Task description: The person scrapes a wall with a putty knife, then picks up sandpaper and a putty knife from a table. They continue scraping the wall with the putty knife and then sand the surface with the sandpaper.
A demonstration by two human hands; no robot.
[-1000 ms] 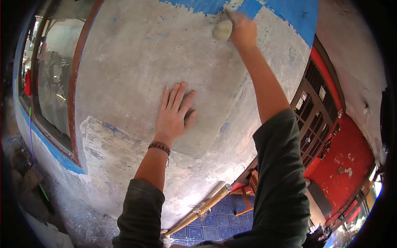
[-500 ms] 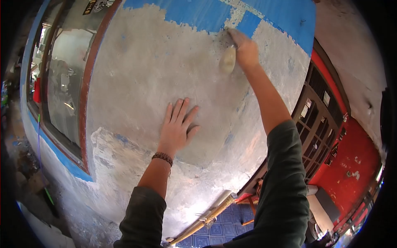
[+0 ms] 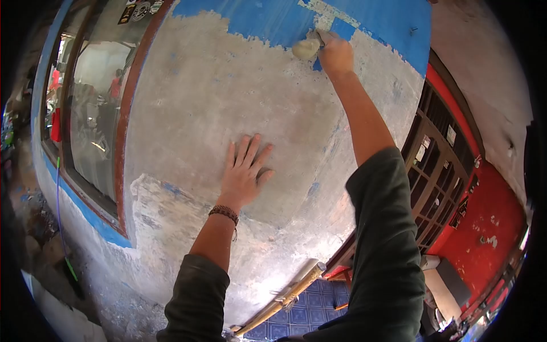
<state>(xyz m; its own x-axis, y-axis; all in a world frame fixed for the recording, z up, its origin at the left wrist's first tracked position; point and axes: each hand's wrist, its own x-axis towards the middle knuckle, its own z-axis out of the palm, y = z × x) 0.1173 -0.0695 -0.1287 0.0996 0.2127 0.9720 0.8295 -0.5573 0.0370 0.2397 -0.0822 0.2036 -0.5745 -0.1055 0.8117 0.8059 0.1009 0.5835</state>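
Note:
My right hand [image 3: 336,52] is closed around a scraper with a rounded beige handle [image 3: 306,49]. Its blade is mostly hidden by the fingers. The hand is at the ragged lower edge of the blue paint [image 3: 262,23], beside a pale patch of bared wall. Lower down, my left hand [image 3: 242,174] lies flat on the bare grey wall [image 3: 188,102], fingers spread, holding nothing. A braided bracelet [image 3: 224,214] circles the left wrist.
A brown-framed window [image 3: 121,142] borders the wall on the left. At the right are a dark grilled door [image 3: 441,176] and a red wall [image 3: 484,228]. Below, a bamboo pole [image 3: 290,296] lies along the wall base near blue floor tiles [image 3: 305,316].
My right hand has shifted slightly up, and the scraper's handle has swung from hanging below the hand to pointing left. My left hand stays flat on the wall.

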